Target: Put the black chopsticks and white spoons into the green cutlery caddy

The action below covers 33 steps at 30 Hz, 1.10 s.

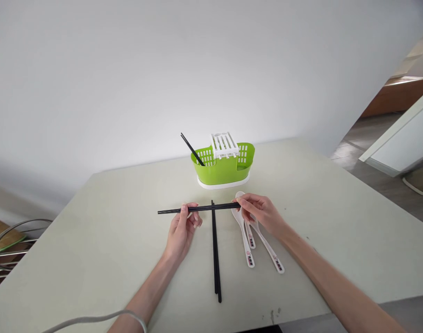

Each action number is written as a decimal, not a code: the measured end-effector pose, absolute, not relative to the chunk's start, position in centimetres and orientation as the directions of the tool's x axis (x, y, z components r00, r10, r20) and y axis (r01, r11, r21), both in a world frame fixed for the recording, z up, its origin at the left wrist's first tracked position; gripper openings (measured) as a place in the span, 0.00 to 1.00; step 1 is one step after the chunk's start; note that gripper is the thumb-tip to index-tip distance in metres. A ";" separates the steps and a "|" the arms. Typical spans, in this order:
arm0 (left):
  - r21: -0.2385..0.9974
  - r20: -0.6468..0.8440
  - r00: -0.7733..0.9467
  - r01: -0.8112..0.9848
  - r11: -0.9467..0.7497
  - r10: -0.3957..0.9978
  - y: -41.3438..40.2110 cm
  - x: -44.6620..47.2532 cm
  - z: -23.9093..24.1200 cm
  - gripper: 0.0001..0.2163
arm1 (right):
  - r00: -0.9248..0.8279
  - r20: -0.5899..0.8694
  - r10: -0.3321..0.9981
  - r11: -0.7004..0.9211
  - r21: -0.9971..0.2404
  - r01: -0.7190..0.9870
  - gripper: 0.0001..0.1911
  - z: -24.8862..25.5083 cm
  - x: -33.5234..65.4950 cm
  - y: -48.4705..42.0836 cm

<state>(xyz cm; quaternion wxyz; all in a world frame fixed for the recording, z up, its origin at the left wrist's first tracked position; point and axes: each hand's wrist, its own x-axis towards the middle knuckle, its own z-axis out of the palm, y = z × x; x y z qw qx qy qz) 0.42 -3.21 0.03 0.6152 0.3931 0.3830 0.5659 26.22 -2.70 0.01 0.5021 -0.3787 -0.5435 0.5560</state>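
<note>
Between my two hands a pair of black chopsticks (pixel 216 207) is held level above the table. My left hand (pixel 183 224) pinches the pair left of its middle, and my right hand (pixel 258 210) grips the right end. Below them, another pair of black chopsticks (pixel 215 259) lies on the table, pointing away from me. White spoons (pixel 245 238) with printed handles rest under and beside my right hand, which partly covers them. Farther back stands a green utensil basket (pixel 221 173) with a white slotted top (pixel 224 144); black chopsticks (pixel 192 149) lean in its left compartment.
The pale table (pixel 128 199) meets a white wall (pixel 156 83) behind the basket. A metal rack (pixel 10 245) stands past the table's left edge. A grey cable (pixel 93 319) crosses near my left forearm. A doorway with a wooden floor (pixel 357 134) is at the right.
</note>
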 end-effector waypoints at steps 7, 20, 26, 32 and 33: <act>0.942 -0.032 0.056 -0.331 0.049 0.998 -3.2 0.3 0.2 0.21 | -0.200 0.114 0.973 0.081 -0.983 -0.166 0.18 -0.5 26.0 -2.7; 0.989 0.092 -0.095 -0.103 -0.102 0.991 -2.6 -1.9 4.0 0.23 | -0.144 0.132 0.981 0.104 -0.977 -0.188 0.20 -1.4 25.6 -1.8; 0.908 0.397 -0.257 -0.032 -0.419 0.881 0.5 -4.4 10.9 0.20 | 0.034 0.117 0.993 0.122 -0.951 -0.284 0.19 -1.2 26.4 -1.1; 0.824 0.565 -0.346 0.188 -0.534 0.749 4.1 -6.4 16.7 0.17 | 0.110 0.055 0.992 0.094 -0.916 -0.389 0.18 -2.2 27.4 -0.1; 0.829 0.560 -0.325 0.231 -0.510 0.762 4.6 -6.3 17.0 0.18 | 0.101 0.052 0.993 0.088 -0.916 -0.393 0.17 -2.3 27.4 0.0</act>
